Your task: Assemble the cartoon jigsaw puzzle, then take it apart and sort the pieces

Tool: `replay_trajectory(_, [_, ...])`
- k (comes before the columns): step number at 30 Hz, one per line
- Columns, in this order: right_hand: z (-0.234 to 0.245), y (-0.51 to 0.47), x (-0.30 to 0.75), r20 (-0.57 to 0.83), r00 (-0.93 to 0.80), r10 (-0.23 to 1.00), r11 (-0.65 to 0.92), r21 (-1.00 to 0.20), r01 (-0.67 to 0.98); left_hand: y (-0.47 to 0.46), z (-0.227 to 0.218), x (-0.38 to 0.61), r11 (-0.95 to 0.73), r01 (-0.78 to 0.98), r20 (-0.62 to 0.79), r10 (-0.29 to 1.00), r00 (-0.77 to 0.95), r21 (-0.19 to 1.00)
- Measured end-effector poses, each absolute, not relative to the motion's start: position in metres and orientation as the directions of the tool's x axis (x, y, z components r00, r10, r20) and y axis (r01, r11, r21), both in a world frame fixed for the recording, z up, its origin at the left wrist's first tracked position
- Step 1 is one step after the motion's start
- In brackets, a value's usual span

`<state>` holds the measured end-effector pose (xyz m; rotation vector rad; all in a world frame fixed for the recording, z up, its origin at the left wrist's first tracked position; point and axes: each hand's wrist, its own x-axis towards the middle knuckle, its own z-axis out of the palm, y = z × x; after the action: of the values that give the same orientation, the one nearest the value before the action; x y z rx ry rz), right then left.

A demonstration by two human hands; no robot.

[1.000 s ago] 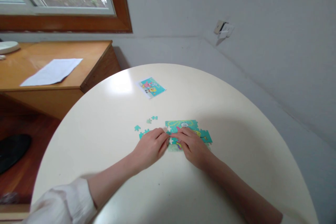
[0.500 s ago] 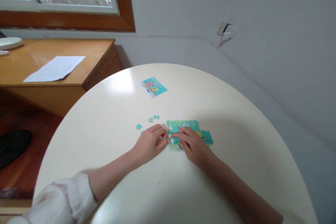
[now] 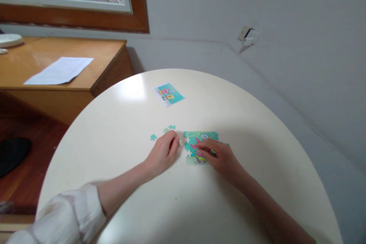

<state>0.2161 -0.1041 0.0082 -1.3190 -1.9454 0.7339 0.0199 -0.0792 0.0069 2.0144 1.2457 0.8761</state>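
A partly joined jigsaw puzzle (image 3: 197,135), teal with cartoon figures, lies on the round white table (image 3: 137,206). My left hand (image 3: 162,150) is closed in a pinch just left of it, with a pale puzzle piece (image 3: 181,142) at the fingertips. Over the puzzle's middle, my right hand (image 3: 221,157) has thumb and index finger drawn together near its left part. What lies between those fingertips is too small to make out, and the hand covers the puzzle's right side. Loose teal puzzle pieces (image 3: 153,137) are scattered beyond my left hand.
A small printed picture card (image 3: 170,94) with the same cartoon scene lies farther back on the table. To the left stands a wooden desk (image 3: 108,51) with a sheet of paper (image 3: 60,70) on it. A wall with a socket (image 3: 248,35) rises behind.
My right hand's index finger has drawn back from the puzzle's left edge and curled towards the thumb. My left hand has turned slightly, and a pale piece now shows at its fingertips.
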Motion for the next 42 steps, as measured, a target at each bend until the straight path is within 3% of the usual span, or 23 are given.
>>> replay_trajectory(7, [0.012, -0.093, 0.195, 0.193, -0.411, 0.891, 0.41, -0.732, 0.544, -0.078, 0.007, 0.02, -0.353, 0.506, 0.197, 0.921, 0.337, 0.787])
replay_trajectory(16, [0.008, -0.09, 0.199, 0.121, -0.442, 0.889, 0.373, -0.752, 0.544, -0.08, 0.007, 0.02, -0.35, 0.479, 0.188, 0.917, 0.353, 0.805])
replay_trajectory(42, [-0.005, -0.092, 0.195, 0.276, -0.418, 0.866, 0.488, -0.654, 0.578, -0.079, 0.01, 0.02, -0.341, 0.49, 0.177, 0.92, 0.349, 0.803])
